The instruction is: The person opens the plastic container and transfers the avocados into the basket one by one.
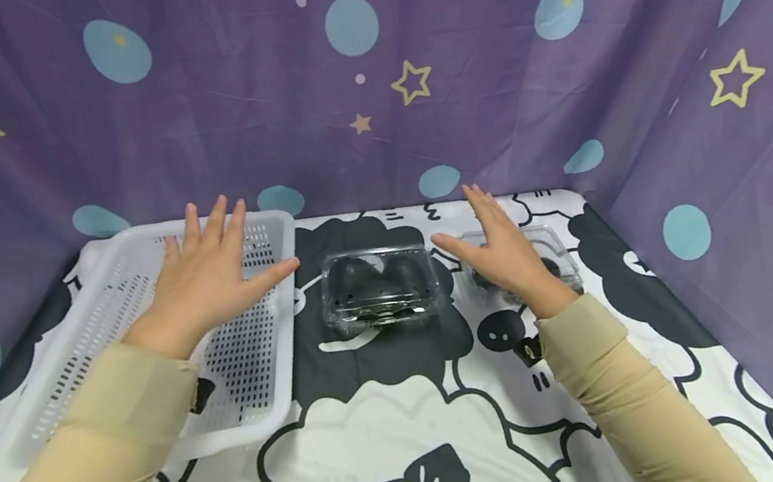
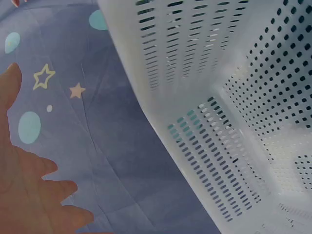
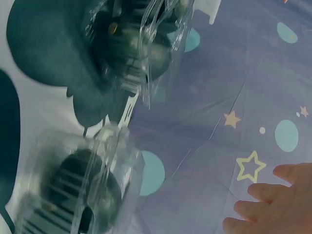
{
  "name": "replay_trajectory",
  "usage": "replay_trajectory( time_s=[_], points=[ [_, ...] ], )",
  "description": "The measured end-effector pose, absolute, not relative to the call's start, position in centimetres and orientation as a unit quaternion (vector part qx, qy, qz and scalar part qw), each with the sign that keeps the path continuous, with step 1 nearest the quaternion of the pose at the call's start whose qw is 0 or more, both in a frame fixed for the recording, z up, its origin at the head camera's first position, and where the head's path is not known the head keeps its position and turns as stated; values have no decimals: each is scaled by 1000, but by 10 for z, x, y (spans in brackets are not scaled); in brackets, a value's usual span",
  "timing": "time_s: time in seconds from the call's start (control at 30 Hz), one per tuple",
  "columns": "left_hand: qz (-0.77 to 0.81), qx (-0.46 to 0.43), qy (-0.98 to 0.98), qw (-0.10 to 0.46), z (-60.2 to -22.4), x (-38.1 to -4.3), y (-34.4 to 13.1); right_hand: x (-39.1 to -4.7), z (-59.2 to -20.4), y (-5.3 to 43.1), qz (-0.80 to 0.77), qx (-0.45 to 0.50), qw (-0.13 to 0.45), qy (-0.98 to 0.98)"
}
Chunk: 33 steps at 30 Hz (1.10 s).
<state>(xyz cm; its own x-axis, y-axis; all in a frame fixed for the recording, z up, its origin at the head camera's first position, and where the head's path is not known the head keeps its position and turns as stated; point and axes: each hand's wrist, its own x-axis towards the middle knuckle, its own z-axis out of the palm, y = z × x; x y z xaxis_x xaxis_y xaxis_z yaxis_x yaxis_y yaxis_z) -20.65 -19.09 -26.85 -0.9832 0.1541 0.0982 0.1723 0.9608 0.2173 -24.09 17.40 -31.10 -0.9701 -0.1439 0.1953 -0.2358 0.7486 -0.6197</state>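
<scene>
My left hand (image 1: 203, 278) is held over the white perforated plastic basket (image 1: 288, 307), fingers spread and nothing in its grasp. In the left wrist view that hand (image 2: 29, 190) shows at the lower left, apart from the basket wall (image 2: 161, 105). A clear plastic clamshell box (image 1: 380, 286) with dark round contents sits between the hands. My right hand (image 1: 505, 252), fingers extended, overlaps a second clear clamshell box (image 1: 556, 244) and partly hides it. Dark green, rounded fruit (image 3: 109, 195) shows through the lid in the right wrist view.
A black-and-white cartoon-print cloth (image 1: 388, 443) covers the table. Purple curtains (image 1: 218, 90) with stars and blue dots hang behind the table and along its sides. The basket takes up the left side.
</scene>
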Motion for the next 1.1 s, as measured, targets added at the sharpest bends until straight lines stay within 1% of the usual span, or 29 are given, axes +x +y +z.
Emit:
replay_trajectory(
  time_s=[0.2, 0.43, 0.7, 0.93, 1.1],
  points=[
    [-103, -94, -989, 41, -264, -209, -182, -239, -317, 166, 389, 83, 48, -916],
    [-107, -115, -987, 24, -262, -212, -171, -236, -326, 157, 435, 70, 36, -897],
    [-174, -131, -976, -15, -265, -213, -153, -236, -340, 148, 491, 62, 11, -869],
    [-222, -153, -963, -23, -273, -219, -135, -238, -357, 143, 529, 55, -8, -847],
    [-252, -156, -954, -49, -276, -223, -126, -238, -367, 139, 556, 39, -25, -830]
  ],
)
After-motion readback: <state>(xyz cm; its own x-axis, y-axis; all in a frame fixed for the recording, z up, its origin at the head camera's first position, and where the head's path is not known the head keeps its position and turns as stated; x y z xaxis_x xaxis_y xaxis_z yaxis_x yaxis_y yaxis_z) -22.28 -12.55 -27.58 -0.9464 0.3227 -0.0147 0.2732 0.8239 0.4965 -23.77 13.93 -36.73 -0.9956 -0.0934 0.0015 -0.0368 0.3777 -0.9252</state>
